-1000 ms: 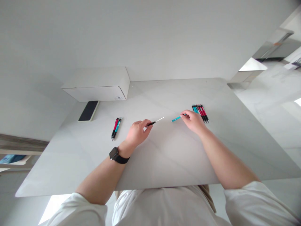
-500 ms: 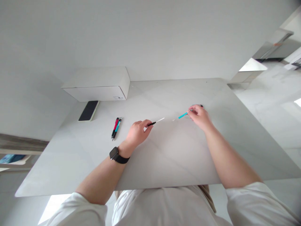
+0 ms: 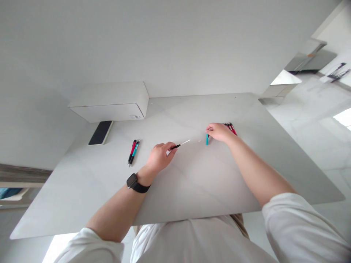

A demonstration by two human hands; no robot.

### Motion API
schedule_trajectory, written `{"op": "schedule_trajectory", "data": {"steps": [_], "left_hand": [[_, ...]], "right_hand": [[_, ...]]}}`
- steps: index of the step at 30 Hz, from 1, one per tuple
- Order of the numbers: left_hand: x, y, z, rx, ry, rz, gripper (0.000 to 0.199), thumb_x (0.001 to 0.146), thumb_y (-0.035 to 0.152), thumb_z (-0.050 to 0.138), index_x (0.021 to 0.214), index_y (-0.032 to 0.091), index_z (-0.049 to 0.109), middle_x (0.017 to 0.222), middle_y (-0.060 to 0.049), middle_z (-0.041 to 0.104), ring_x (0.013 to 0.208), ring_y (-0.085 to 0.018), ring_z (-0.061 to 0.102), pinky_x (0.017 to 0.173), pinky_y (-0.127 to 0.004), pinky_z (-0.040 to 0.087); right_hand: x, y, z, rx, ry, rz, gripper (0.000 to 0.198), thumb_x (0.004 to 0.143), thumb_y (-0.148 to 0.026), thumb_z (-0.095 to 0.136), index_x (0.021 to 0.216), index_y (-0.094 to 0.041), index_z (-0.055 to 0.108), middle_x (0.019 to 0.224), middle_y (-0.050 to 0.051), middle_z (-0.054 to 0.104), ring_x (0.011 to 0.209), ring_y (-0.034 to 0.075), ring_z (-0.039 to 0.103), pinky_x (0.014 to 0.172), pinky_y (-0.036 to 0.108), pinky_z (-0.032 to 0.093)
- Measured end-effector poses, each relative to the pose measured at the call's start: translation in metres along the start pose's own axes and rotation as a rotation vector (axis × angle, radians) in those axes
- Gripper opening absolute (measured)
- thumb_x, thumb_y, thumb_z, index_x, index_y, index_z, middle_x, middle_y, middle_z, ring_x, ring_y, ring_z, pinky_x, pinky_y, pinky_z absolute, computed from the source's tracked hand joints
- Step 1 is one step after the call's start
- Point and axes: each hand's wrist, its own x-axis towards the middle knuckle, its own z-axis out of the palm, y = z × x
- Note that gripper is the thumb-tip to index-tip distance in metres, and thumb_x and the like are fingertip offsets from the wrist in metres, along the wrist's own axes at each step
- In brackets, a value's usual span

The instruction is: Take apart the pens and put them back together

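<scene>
Between the fingertips of my left hand (image 3: 161, 155) is the black grip section of a pen (image 3: 176, 147), with a thin white refill (image 3: 185, 141) sticking out toward the right. My right hand (image 3: 218, 131) pinches a blue pen barrel (image 3: 207, 140) by its upper end, and the barrel points down toward the table. A tiny pale piece (image 3: 199, 141) lies on the table between the hands. Beside my right wrist, partly covered by it, several pens (image 3: 231, 128) lie in a row, with red and black parts showing.
Left of my left hand lie a red and black pen (image 3: 132, 150) and a blue and black pen (image 3: 135, 152), side by side. A phone (image 3: 101, 133) rests in front of a long white box (image 3: 112, 112) by the wall. All of it is on a pale table (image 3: 181, 193).
My right hand has moved left, and the blue barrel has swung from slanted to nearly upright. The pens by that wrist show more. My left hand keeps its hold, almost still.
</scene>
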Motion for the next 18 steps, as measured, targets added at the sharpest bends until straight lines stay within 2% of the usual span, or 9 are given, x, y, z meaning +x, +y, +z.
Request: {"op": "schedule_trajectory", "data": {"steps": [7, 18], "left_hand": [[0.0, -0.003, -0.002, -0.001, 0.004, -0.001, 0.02, 0.101, 0.04, 0.056, 0.108, 0.026, 0.069, 0.092, -0.004, 0.076, 0.086, -0.022, 0.07, 0.078, -0.033, 0.052], [-0.001, -0.004, 0.0, -0.004, 0.006, -0.005, 0.02, 0.101, 0.04, 0.056, 0.108, 0.027, 0.069, 0.092, -0.004, 0.076, 0.086, -0.023, 0.07, 0.077, -0.034, 0.051]], "right_hand": [[0.017, -0.027, 0.014, -0.253, 0.011, -0.023, 0.018, 0.093, -0.033, 0.063, 0.099, -0.024, 0.077, 0.1, 0.009, 0.079, 0.091, 0.024, 0.07, 0.075, 0.031, 0.048], [0.01, -0.025, 0.017, -0.304, 0.023, -0.07, 0.018, 0.094, -0.033, 0.063, 0.104, -0.025, 0.076, 0.103, 0.01, 0.078, 0.094, 0.026, 0.069, 0.076, 0.033, 0.048]]}}
